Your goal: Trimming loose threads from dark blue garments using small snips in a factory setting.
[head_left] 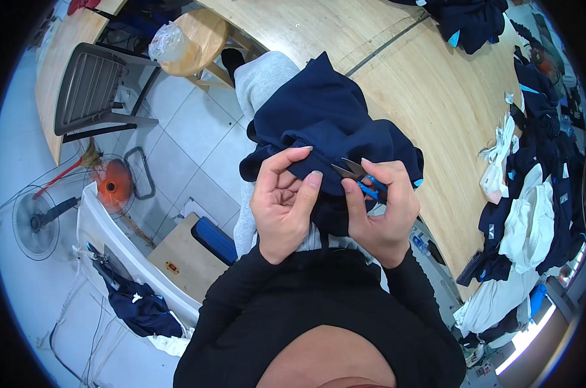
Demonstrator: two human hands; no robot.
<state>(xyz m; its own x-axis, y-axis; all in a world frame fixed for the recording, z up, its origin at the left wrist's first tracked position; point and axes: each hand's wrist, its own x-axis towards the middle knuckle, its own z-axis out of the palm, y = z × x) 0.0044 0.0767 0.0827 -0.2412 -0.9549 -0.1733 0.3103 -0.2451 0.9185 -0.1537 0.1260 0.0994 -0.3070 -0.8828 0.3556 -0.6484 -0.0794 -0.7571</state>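
Note:
A dark navy garment (319, 103) lies bunched over my lap and against the table edge. My left hand (283, 197) pinches a fold of it between thumb and fingers. In my right hand (386, 204) is a pair of small thread snips (368, 185) with blue handles. Their metal blades stand apart and point left, close to the fold by my left fingertips. Whether the blades touch the cloth or a thread, I cannot make out. A small light-blue patch shows at the garment's right edge.
The wooden table (429, 97) curves along the right, with navy and white garments (529, 220) heaped at its far side. White cords (498, 158) lie there too. A round stool (199, 39) holds a plastic bag. On the left are a grey chair (89, 90) and a fan (35, 223).

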